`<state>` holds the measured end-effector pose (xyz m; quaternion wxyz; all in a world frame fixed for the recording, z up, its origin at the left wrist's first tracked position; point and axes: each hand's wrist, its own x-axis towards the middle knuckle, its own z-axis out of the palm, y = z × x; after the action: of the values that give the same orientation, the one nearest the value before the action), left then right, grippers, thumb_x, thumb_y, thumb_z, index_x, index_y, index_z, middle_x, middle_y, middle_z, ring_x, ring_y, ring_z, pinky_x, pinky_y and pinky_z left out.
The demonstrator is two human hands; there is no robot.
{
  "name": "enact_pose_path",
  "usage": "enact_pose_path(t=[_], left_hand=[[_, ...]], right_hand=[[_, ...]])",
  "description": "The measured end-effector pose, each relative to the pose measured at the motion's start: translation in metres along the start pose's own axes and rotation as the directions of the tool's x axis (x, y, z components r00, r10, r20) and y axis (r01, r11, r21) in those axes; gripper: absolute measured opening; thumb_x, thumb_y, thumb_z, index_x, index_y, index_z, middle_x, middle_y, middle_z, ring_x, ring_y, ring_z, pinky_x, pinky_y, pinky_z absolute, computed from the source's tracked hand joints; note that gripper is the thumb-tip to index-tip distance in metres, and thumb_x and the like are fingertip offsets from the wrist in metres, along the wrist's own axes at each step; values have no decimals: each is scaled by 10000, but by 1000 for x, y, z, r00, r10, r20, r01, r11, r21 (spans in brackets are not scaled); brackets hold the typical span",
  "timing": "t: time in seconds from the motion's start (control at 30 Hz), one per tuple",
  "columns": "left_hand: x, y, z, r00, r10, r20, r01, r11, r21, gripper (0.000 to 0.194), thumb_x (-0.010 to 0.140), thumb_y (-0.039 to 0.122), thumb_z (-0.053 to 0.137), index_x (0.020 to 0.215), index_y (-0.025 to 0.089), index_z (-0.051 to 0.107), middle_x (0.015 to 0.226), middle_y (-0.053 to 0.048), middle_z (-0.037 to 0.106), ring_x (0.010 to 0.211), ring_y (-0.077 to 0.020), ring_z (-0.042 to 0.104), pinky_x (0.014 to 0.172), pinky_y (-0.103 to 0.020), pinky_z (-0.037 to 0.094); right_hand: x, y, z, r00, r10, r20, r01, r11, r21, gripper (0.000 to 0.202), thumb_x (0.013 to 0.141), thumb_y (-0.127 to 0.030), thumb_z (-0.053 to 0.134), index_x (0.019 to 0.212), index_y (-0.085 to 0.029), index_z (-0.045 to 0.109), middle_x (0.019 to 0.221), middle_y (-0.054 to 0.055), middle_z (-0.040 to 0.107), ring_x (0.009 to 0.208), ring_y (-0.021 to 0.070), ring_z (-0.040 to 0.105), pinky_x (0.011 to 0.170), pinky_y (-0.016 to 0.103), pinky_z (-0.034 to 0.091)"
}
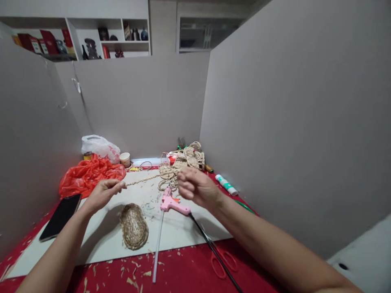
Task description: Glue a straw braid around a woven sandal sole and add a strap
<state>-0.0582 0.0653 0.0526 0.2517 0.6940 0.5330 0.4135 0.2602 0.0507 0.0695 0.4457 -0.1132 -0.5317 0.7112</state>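
Note:
A braided straw cord (146, 179) stretches between my two hands above the white board (104, 248). My left hand (105, 193) pinches its left end between thumb and fingers. Closed around the other end is my right hand (197, 187), higher and further right. Below the cord lies a coiled straw sole shape (134, 226), narrowed at its waist. A pink glue gun (172, 203) rests on the board under my right hand, a clear glue stick (158, 248) sticking out toward me. Behind the right hand sits a heap of straw cord (191, 156).
A black phone (60, 217) and a red plastic bag (91, 175) lie at the left, a white bag (99, 147) and paper cup (125, 159) behind. Red-handled scissors (224, 262) lie by the black cable (207, 240). Grey partitions (137, 101) enclose the red-covered table. Straw scraps litter the front.

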Motion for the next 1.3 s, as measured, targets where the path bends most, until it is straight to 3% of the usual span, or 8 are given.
enact_pose_path(t=[0.13, 0.2, 0.33, 0.53, 0.67, 0.8, 1.0, 1.3], left_hand=[[-4, 14, 10, 985, 55, -166, -51, 998, 25, 557, 739, 594, 604, 1067, 154, 699, 1123, -128, 690, 1049, -282, 601, 899, -387, 464], [-16, 37, 25, 988, 131, -80, -137, 988, -65, 543, 832, 525, 537, 1239, 171, 602, 1240, -123, 637, 1154, -255, 559, 980, -384, 419], [-44, 81, 56, 961, 200, 189, -168, 970, -174, 427, 885, 409, 514, 1221, 166, 618, 915, -74, 720, 843, -180, 651, 796, -301, 503], [-69, 97, 61, 962, 251, 106, -248, 968, -48, 219, 843, 326, 592, 820, 153, 725, 750, -33, 711, 673, -133, 589, 648, -229, 453], [-76, 100, 60, 942, 229, 244, -262, 958, 114, 265, 868, 328, 539, 747, 145, 688, 636, -5, 641, 588, -113, 517, 580, -222, 399], [-78, 100, 50, 937, 195, 289, -237, 964, 120, 318, 869, 385, 524, 717, 142, 663, 583, 16, 544, 562, -102, 434, 549, -219, 361], [-80, 94, 19, 969, 179, 171, -187, 982, 32, 354, 837, 442, 563, 650, 149, 629, 547, 30, 455, 533, -93, 375, 495, -212, 323], [-80, 74, 26, 870, 493, -17, -440, 791, 424, 215, 860, 354, 563, 796, 186, 680, 718, -27, 711, 586, -142, 627, 581, -219, 464]], right_hand=[[7, 22, -5, 995, 90, 51, -83, 989, -124, 356, 796, -427, 671, 659, -152, 489, 447, -87, 440, 373, 63, 498, 390, 169, 386], [9, 29, -1, 986, 144, 86, -130, 980, -152, 369, 785, -438, 681, 647, -149, 496, 435, -78, 468, 379, 76, 524, 388, 174, 387], [8, 30, 14, 957, 237, 166, -172, 927, -334, 369, 816, -483, 630, 722, -135, 549, 451, -39, 562, 404, 76, 557, 400, 156, 367], [-3, 20, 27, 913, 306, 268, -124, 836, -534, 340, 862, -475, 554, 752, -154, 538, 497, -38, 577, 426, 81, 533, 461, 187, 421], [-12, 19, 32, 913, 315, 260, 46, 553, -832, 208, 863, -293, 571, 721, -144, 597, 569, -11, 620, 527, 81, 548, 552, 182, 419], [-19, 12, 36, 943, 103, 316, 275, 292, -916, 181, 857, -235, 576, 743, -131, 670, 619, 27, 662, 557, 94, 569, 558, 192, 394], [-34, -14, 38, 987, -67, 146, 142, 791, -594, 287, 839, -376, 619, 748, -111, 685, 589, 42, 681, 488, 94, 585, 508, 204, 453], [-29, 5, 48, 994, -64, 90, 98, 884, -456, 354, 752, -478, 688, 711, -126, 678, 596, 26, 674, 552, 123, 634, 591, 251, 507]])
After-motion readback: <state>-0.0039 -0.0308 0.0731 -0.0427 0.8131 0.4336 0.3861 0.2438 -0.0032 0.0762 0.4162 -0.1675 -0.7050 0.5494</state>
